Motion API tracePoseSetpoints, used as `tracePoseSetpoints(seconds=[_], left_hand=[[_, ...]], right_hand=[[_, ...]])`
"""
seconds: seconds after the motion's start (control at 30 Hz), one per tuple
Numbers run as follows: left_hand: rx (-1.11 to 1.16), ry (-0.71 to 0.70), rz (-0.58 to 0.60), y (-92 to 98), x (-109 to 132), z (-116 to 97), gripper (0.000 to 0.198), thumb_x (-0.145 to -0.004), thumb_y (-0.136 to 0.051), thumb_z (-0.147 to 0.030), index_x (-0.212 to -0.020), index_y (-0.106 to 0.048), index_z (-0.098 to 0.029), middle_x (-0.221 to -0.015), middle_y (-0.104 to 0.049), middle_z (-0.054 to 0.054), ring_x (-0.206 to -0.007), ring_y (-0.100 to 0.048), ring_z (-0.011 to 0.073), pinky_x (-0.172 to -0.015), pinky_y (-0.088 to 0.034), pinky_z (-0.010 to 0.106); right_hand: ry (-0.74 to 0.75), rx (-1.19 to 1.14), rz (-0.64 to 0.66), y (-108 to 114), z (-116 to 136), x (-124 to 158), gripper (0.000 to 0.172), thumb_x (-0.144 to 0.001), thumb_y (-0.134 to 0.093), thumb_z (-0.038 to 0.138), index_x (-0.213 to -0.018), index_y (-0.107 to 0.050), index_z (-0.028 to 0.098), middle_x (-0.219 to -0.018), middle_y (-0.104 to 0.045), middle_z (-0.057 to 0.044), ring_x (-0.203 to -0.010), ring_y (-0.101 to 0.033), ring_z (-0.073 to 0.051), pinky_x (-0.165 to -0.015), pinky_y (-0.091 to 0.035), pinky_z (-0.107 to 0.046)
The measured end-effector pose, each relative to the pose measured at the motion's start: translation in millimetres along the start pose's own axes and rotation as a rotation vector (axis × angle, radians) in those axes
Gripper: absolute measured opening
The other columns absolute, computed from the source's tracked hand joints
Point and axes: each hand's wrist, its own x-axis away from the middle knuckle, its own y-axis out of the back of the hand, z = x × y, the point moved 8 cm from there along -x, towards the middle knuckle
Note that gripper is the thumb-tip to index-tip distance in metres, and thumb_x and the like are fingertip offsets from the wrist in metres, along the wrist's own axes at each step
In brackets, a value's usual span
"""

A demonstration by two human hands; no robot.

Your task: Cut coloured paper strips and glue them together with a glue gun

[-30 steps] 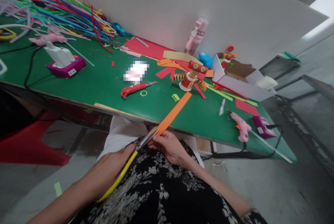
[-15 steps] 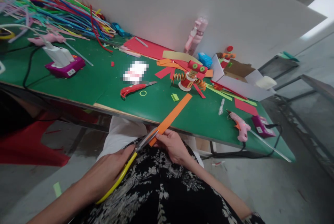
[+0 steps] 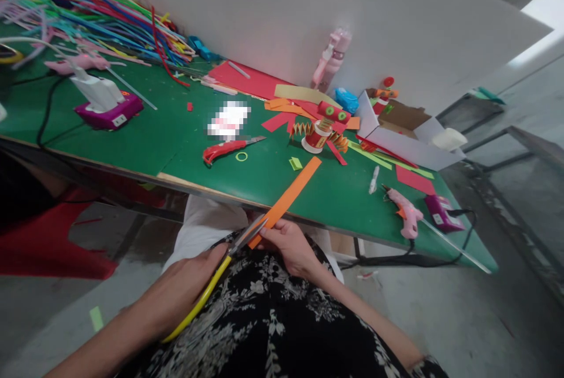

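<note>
Green covering runs the length of the bench (image 3: 132, 143), which stands against a white board and is littered with craft stuff. Below its near edge, over a lap in black-and-white flowered cloth, the person's two hands meet.

Yellow-handled scissors (image 3: 211, 287) sit in the left hand (image 3: 185, 290), its fingers wrapped around the long handles, and the grey blades point up toward the bench edge. They lie against the near end of an orange paper strip (image 3: 288, 193); whether they have bitten into it I cannot tell. That end is pinched in the right hand (image 3: 293, 246), fingers closed on it, while the rest of the strip slants up and away across the green top.

Just beyond the strip's far end stands a small red and white paper roll (image 3: 318, 136) with orange zigzag pieces beside it. To the left lie a red-handled cutter (image 3: 227, 149) and a little yellow-green ring (image 3: 241, 157). A pink glue gun (image 3: 406, 212) rests near the right-hand end of the bench, and a heap of coloured sticks (image 3: 106, 19) fills the far left corner.
</note>
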Motion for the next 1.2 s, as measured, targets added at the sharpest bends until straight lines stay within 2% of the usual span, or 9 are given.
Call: tracePoseSetpoints(seconds=[0.23, 0.4, 0.53, 0.83, 1.03, 1.2], left_hand=[[0.006, -0.033, -0.029, -1.9, 1, 3, 0.046, -0.083, -0.039, -0.037, -0.127, -0.044, -0.025, -0.105, -0.073, 0.005, -0.096, -0.07, 0.0257, -0.074, -0.046, 0.027], [0.044, -0.04, -0.032, -3.7, 0, 7, 0.036, -0.084, -0.04, -0.038, -0.117, -0.047, -0.027, -0.1, -0.073, 0.003, -0.093, -0.071, 0.024, -0.074, -0.047, 0.027], [0.051, -0.044, -0.039, -2.0, 2, 6, 0.043, -0.084, -0.04, -0.038, -0.126, -0.045, -0.028, -0.102, -0.073, 0.004, -0.092, -0.071, 0.0238, -0.074, -0.048, 0.027], [0.059, -0.013, -0.036, 4.4, 2, -4, 0.056, -0.088, -0.037, -0.033, -0.143, -0.037, -0.029, -0.126, -0.069, 0.007, -0.106, -0.068, 0.0259, -0.086, -0.05, 0.032], [0.002, 0.014, -0.029, 3.5, -2, -1, 0.055, -0.087, -0.035, -0.032, -0.142, -0.039, -0.028, -0.128, -0.067, 0.008, -0.109, -0.067, 0.0275, -0.086, -0.049, 0.034], [0.043, 0.017, -0.008, 4.1, 0, -3, 0.055, -0.085, -0.039, -0.034, -0.139, -0.04, -0.028, -0.121, -0.07, 0.006, -0.107, -0.068, 0.0266, -0.086, -0.049, 0.032]], right_hand=[[-0.013, 0.008, -0.001, 0, -1, -1, 0.035, -0.057, -0.087, 0.041, -0.079, -0.075, 0.016, -0.069, -0.072, -0.001, -0.064, -0.065, -0.015, -0.065, -0.05, -0.027], [0.017, -0.003, -0.039, 6, 10, 1, 0.034, -0.059, -0.086, 0.04, -0.08, -0.074, 0.016, -0.075, -0.074, -0.003, -0.066, -0.066, -0.014, -0.068, -0.051, -0.026], [0.025, -0.007, -0.05, 7, 13, 1, 0.038, -0.057, -0.087, 0.041, -0.08, -0.073, 0.015, -0.074, -0.074, -0.003, -0.063, -0.065, -0.013, -0.067, -0.052, -0.026], [0.003, 0.057, 0.003, -2, 3, 2, 0.038, -0.059, -0.086, 0.046, -0.08, -0.073, 0.017, -0.069, -0.072, -0.001, -0.064, -0.067, -0.017, -0.068, -0.053, -0.029], [0.021, 0.068, 0.021, -1, 2, 0, 0.035, -0.059, -0.086, 0.045, -0.077, -0.074, 0.017, -0.069, -0.072, -0.001, -0.062, -0.065, -0.016, -0.067, -0.052, -0.029], [0.019, 0.071, 0.035, -2, 1, 0, 0.034, -0.061, -0.085, 0.044, -0.08, -0.074, 0.018, -0.072, -0.073, -0.001, -0.065, -0.066, -0.016, -0.067, -0.052, -0.028]])
